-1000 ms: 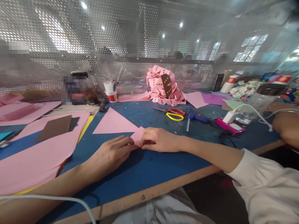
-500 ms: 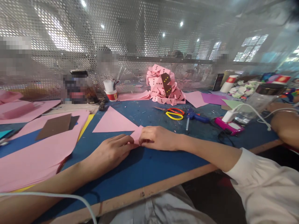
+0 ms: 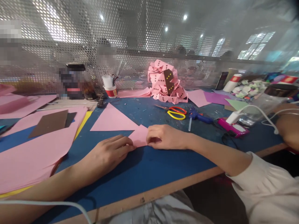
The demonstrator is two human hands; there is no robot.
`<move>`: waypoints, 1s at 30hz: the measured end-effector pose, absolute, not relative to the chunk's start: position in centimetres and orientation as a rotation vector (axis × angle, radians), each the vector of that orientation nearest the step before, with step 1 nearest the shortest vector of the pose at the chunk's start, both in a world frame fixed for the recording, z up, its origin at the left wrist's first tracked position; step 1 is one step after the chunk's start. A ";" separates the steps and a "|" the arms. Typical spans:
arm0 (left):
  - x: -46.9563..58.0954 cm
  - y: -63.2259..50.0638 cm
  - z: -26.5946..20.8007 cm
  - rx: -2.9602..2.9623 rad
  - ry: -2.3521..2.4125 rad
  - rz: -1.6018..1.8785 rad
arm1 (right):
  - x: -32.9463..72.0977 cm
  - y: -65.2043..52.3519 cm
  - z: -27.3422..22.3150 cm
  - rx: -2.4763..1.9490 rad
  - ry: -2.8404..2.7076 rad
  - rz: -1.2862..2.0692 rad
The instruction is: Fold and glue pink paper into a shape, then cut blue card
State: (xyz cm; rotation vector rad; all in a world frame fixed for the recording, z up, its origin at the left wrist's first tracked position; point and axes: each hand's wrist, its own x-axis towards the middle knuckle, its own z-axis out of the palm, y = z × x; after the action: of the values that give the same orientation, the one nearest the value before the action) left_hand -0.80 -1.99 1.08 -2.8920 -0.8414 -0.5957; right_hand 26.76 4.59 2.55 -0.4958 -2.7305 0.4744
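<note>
A small piece of pink paper (image 3: 139, 135) lies on the blue tabletop between my hands, one corner pointing up. My left hand (image 3: 112, 150) has its fingers closed on the paper's lower left edge. At the right edge, my right hand (image 3: 163, 137) pinches the paper between thumb and curled fingers, which hide that end. Just beyond lies a larger pink paper triangle (image 3: 113, 119), flat on the table. Orange and yellow handled scissors (image 3: 177, 113) and a blue glue gun (image 3: 198, 116) with a glue stick rest past my right hand.
Stacked pink sheets (image 3: 35, 158) and a brown card (image 3: 50, 123) lie at left. A pink paper model with dots (image 3: 161, 82) stands by the mesh screen. Right: a magenta power strip (image 3: 232, 127), a clear jug (image 3: 257, 107), another person's arm (image 3: 289, 124). A white cable (image 3: 46, 203) crosses my left forearm.
My right hand has shifted right, away from my left, so more of the small pink paper shows between them. The left hand stays nearly in place. The view has tilted slightly.
</note>
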 end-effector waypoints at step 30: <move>-3.0 -1.9 0.0 -3.066 -0.883 -0.680 | 26.9 4.4 2.1 -0.704 -2.661 0.666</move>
State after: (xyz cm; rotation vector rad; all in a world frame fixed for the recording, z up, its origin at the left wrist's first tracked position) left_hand -2.96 -1.86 -0.01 -3.0661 -0.8828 -0.6804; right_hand 26.87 4.38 2.11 -0.7044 -2.6614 0.6664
